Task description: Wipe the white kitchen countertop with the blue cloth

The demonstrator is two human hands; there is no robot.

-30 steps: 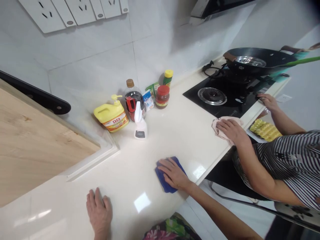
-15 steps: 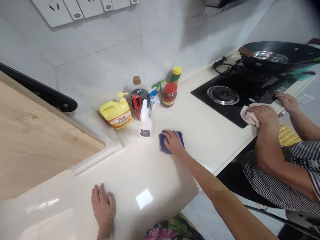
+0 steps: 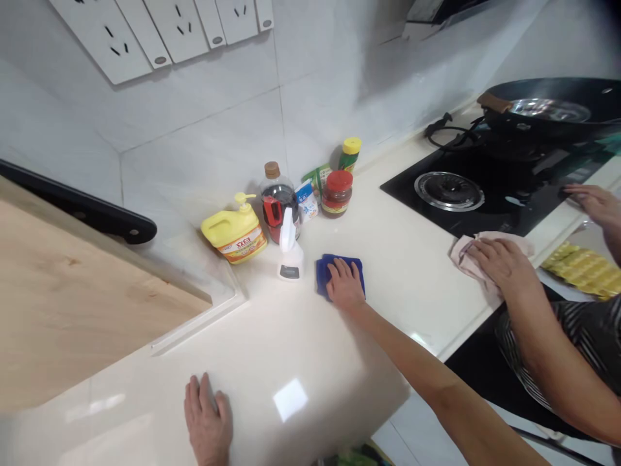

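My right hand [image 3: 345,285] lies flat, fingers spread, on a blue cloth [image 3: 323,275] pressed against the white countertop [image 3: 388,259], just right of a small white spray bottle [image 3: 290,252]. Near the front edge of the counter, my left hand [image 3: 208,421] rests palm down with its fingers stretched out and nothing in it.
A yellow dish-soap pump bottle [image 3: 234,230], a dark sauce bottle [image 3: 276,197], a red-lidded jar [image 3: 337,193] and a yellow-capped bottle [image 3: 350,152] stand by the wall. To the right, another person's hand [image 3: 502,264] presses a pink cloth [image 3: 460,249] beside the black hob [image 3: 485,194] with a wok [image 3: 548,113]. A wooden board [image 3: 72,304] lies left.
My right hand slid the blue cloth from near the counter's front edge back toward the bottles. The other person's pink cloth went toward the hob and came back. My left hand stayed put.
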